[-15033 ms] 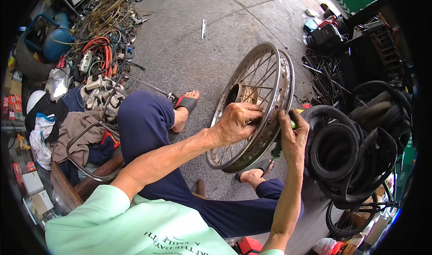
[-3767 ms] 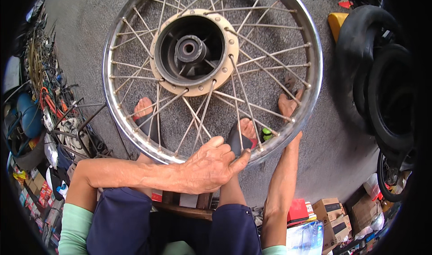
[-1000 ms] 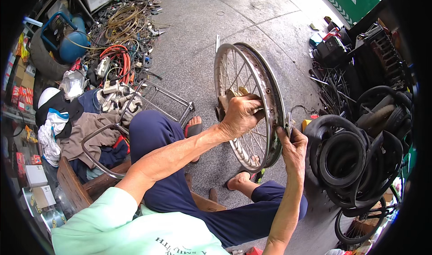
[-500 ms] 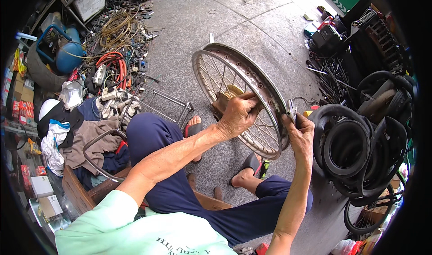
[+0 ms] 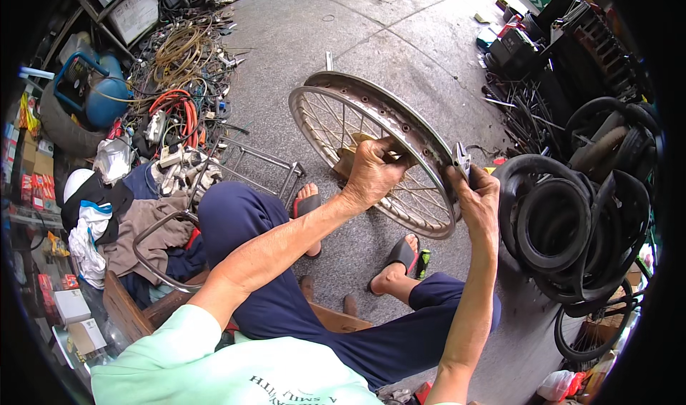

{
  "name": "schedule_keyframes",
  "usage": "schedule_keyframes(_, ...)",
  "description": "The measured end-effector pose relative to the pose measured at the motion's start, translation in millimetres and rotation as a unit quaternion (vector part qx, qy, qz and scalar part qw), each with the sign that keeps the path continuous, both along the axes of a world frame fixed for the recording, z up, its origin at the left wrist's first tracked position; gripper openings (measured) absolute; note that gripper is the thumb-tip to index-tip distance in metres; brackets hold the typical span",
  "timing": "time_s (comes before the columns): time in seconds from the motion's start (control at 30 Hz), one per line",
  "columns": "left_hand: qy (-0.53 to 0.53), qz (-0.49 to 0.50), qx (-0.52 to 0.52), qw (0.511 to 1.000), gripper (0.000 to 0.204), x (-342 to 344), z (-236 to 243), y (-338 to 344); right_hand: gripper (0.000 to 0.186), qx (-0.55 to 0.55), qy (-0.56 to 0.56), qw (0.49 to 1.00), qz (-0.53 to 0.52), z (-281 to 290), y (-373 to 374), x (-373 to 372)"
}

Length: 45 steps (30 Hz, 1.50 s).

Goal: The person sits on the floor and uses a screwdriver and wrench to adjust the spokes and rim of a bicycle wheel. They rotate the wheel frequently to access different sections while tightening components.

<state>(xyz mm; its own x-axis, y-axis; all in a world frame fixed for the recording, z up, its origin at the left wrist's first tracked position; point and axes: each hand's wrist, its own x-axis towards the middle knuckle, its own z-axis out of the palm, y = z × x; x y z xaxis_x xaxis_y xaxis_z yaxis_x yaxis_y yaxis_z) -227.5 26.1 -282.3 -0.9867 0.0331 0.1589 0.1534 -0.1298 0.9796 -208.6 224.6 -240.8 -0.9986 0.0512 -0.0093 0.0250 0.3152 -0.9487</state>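
A spoked steel wheel rim (image 5: 314, 105) with a drilled band is held tilted in front of me. My left hand (image 5: 373, 173) reaches to its spokes by the near rim, fingers closed on what looks like a spoke; the fingertips are partly hidden. My right hand (image 5: 473, 196) is closed on a silver plier-like tool (image 5: 461, 160) at the rim's right edge. The wheel's hub (image 5: 346, 158) is partly hidden behind my left hand. Below the wheel, a green-and-black object (image 5: 422, 263) lies beside my sandalled right foot (image 5: 391, 269).
A heap of black tires and tubes (image 5: 543, 226) sits close at right, a bicycle wheel (image 5: 572, 351) beneath. At left are a metal frame (image 5: 254, 158), piled clothes (image 5: 136, 240), cables (image 5: 179, 47) and a blue tank (image 5: 107, 94). A wooden seat (image 5: 336, 319) is under me.
Since about a second ago the wheel has tipped over toward the left and flatter, its top moving left. My right hand and the tool have shifted slightly right and up.
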Motion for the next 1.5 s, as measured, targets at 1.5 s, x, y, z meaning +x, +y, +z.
schedule_keyframes(1.5,0.236,0.104,-0.199,0.945,0.007,-2.6,-2.2,6.9,0.023,0.035,-0.033,0.999,0.006,8.4,2.3,-5.6)
